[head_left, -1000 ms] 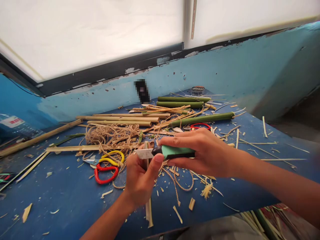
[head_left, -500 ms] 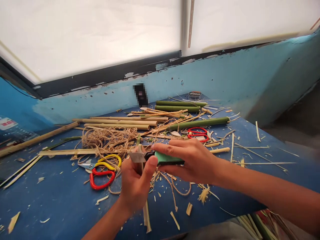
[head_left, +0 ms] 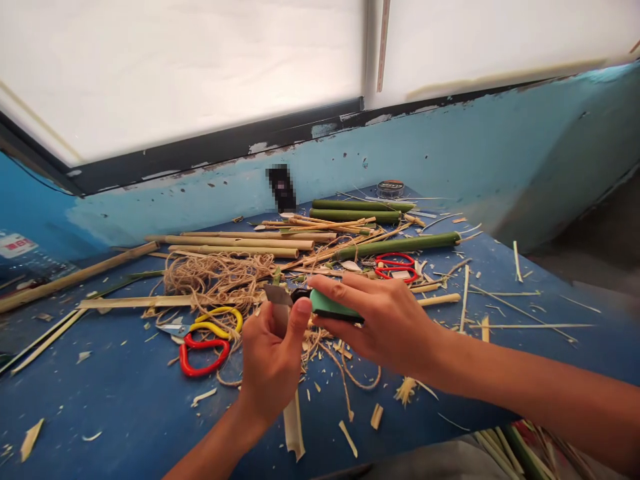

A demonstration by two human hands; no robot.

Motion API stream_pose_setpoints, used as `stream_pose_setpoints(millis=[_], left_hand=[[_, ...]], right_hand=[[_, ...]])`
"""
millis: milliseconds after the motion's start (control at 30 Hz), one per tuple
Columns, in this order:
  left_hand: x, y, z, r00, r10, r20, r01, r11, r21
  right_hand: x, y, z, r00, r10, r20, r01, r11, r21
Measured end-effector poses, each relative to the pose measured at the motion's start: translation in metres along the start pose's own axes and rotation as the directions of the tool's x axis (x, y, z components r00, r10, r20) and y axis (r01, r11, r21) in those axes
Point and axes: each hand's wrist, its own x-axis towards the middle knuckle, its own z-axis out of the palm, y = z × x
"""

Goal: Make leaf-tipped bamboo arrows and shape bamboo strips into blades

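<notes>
My right hand is closed round the teal-and-black handle of a utility knife. Its wide metal blade points left, over the top of my left hand. That hand is a fist around a split bamboo strip, whose lower end sticks out below the palm. My left thumb lies beside the blade; the strip's upper end is mostly hidden behind the blade and fingers. Just left of the fist, red-and-yellow-handled scissors lie on the table. Tangled jute twine is behind them.
Bamboo sticks and green bamboo pieces lie across the back of the blue table. Red-handled scissors sit beyond my right hand. Shavings are scattered widely. A round spool stands near the wall.
The knife blade has tilted, its tip now higher and its face turned downward along the strip. The strip's upper end, visible before, is now hidden. Both hands have stayed almost in place.
</notes>
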Motion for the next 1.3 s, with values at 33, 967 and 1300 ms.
stream_pose_setpoints(millis=[33, 967, 1300], left_hand=[[0.0, 0.001, 0.001, 1.0, 0.013, -0.028, -0.013, 1.0, 0.017], [-0.009, 0.016, -0.002, 0.977, -0.06, 0.203, 0.13, 0.926, -0.356], [-0.016, 0.006, -0.01, 0.926, -0.11, 0.362, 0.276, 0.85, -0.448]], right_hand=[[-0.001, -0.002, 0.004, 0.999, 0.039, 0.004, -0.039, 0.998, 0.046], [0.008, 0.024, 0.002, 0.998, 0.008, -0.067, 0.005, 0.98, 0.201], [0.001, 0.012, -0.004, 0.977, -0.213, 0.008, 0.213, 0.977, 0.01]])
